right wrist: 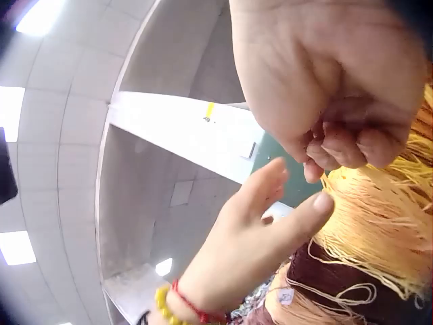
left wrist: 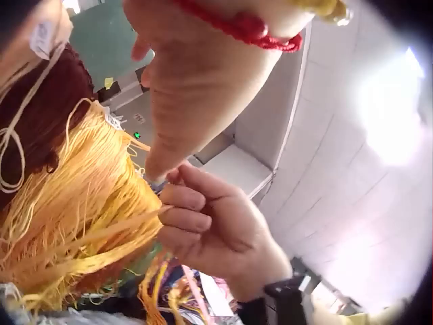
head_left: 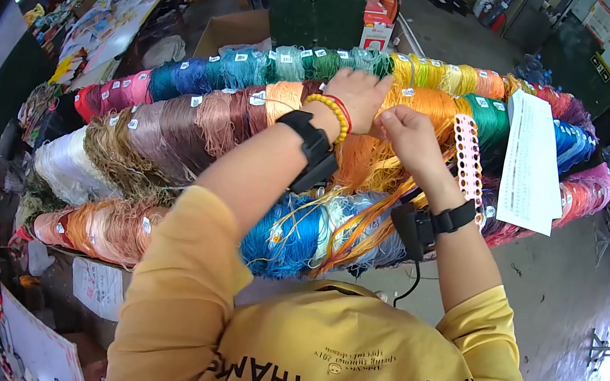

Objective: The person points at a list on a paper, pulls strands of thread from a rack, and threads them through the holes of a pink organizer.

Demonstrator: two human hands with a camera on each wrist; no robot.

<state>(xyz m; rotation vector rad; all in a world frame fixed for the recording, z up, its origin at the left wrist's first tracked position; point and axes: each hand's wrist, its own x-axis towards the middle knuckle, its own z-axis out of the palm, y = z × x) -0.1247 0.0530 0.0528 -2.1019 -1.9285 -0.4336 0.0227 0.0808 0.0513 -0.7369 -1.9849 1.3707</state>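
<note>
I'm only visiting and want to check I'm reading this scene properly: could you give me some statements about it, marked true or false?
1. The yellow bead bracelet is on the right arm. False: it is on the left arm, by the left hand.
2. The right hand has its fingers spread wide. False: they are curled.
3. The pink strip has holes along it. True.
4. The bright blue threads are nearer the person's body than the orange threads. True.
5. The person's sleeves are blue. False: they are yellow.
</note>
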